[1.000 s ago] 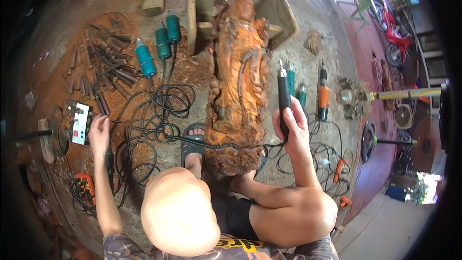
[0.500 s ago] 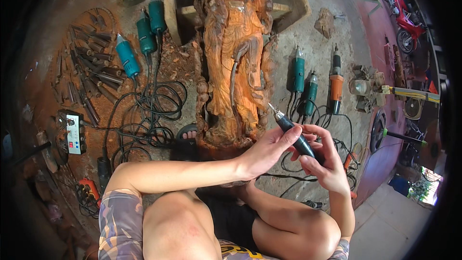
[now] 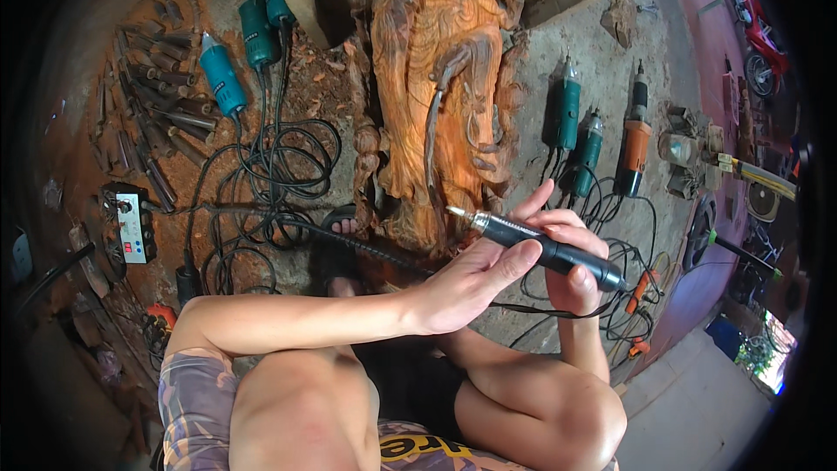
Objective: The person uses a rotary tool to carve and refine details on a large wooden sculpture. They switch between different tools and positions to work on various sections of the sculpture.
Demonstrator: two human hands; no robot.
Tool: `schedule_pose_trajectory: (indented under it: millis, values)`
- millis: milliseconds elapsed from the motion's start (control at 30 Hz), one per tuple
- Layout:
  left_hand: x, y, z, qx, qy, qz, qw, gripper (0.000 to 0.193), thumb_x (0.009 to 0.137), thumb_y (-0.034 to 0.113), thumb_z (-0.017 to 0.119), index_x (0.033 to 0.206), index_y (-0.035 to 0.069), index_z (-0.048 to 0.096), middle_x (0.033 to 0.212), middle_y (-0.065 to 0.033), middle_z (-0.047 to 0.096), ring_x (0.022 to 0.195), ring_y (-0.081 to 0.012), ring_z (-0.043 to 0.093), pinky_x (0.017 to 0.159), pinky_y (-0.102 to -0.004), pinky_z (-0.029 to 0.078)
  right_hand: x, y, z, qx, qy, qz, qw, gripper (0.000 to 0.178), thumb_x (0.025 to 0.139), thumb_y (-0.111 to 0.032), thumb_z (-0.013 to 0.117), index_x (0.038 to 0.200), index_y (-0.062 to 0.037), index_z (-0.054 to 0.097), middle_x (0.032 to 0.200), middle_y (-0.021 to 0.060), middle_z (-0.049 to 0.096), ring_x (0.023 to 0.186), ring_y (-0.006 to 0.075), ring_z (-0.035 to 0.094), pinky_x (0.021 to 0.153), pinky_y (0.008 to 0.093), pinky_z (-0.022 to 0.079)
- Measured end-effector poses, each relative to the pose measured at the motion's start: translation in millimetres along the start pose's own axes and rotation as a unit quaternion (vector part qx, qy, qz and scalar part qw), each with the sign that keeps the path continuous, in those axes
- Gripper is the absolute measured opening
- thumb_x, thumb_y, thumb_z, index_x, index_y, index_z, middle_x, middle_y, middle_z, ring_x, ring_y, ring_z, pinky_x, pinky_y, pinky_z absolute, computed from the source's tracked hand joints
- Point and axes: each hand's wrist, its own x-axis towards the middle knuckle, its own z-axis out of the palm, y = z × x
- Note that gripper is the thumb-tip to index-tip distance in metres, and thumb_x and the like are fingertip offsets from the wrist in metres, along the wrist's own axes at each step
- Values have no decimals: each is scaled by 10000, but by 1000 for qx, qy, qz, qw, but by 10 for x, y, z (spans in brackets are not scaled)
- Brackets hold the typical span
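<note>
Both hands are on a black rotary carving handpiece (image 3: 551,249) with a metal nose and a thin bit pointing left. My left hand (image 3: 462,295) has its thumb laid across the body near the nose; its other fingers are hidden behind the tool. Around the rear half curls my right hand (image 3: 571,249), thumb underneath and one finger raised off it. Just beyond the bit lies a carved wooden statue (image 3: 436,113) of a robed figure, orange-brown with darker edges. The bit's tip overlaps the statue's base in view; whether it touches, I cannot tell.
Teal power grinders (image 3: 224,78) and looped black cables (image 3: 288,157) lie left of the statue, beside a pile of wood-handled chisels (image 3: 166,96). A control box (image 3: 131,228) sits nearer. On the right are green grinders (image 3: 567,109) and an orange-black grinder (image 3: 636,153).
The handpiece has swung flatter, its bit moving left toward the statue's base. My right hand has shifted back along its body, a finger lifting. The whole view has shifted slightly.
</note>
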Motion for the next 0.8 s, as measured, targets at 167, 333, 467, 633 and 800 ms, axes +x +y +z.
schedule_pose_trajectory:
  millis: [167, 333, 467, 633, 800]
  values:
    - [-4, -108, -128, -172, 40, -88, 980, 677, 1060, 505, 346, 1573, 84, 213, 1585, -146, 300, 1422, -214, 362, 1147, -411, 320, 108, -22, -59, -48, -56, 96, 993, 478, 881, -348, 674, 1143, 51, 690, 1167, 266, 689, 1057, 291, 695, 944, 361, 529]
    - [-13, -80, -170, -134, 37, -70, 988, 645, 1063, 513, 321, 1521, 59, 306, 1561, -102, 329, 1385, -192, 396, 1120, -400, 342, 202, 7, 21, -15, -56, 102, 993, 514, 843, -360, 697, 1132, 65, 676, 1158, 277, 680, 1160, 391, 633, 1020, 437, 480]
    - [-13, -41, -131, -134, 67, -55, 987, 683, 1065, 528, 318, 1438, -26, 460, 1533, -63, 404, 1407, -134, 353, 1171, -324, 263, 230, 47, -13, -8, -68, 132, 989, 551, 799, -366, 720, 1135, 67, 668, 1191, 307, 655, 1188, 435, 608, 1069, 486, 437]
    - [8, -57, -181, -130, 50, -64, 988, 689, 1048, 561, 305, 1500, 42, 337, 1551, -92, 340, 1396, -184, 357, 1115, -386, 308, 274, 20, -15, -23, -66, 158, 985, 549, 796, -375, 724, 1132, 56, 670, 1203, 328, 643, 1190, 431, 601, 1061, 490, 431]
    - [15, -40, -187, -145, 64, -78, 984, 694, 1042, 567, 322, 1495, 41, 343, 1550, -98, 346, 1384, -182, 360, 1106, -377, 303, 336, 51, 3, -31, -75, 117, 990, 520, 888, -396, 688, 1146, 55, 681, 1194, 297, 665, 1141, 343, 644, 1013, 412, 481]
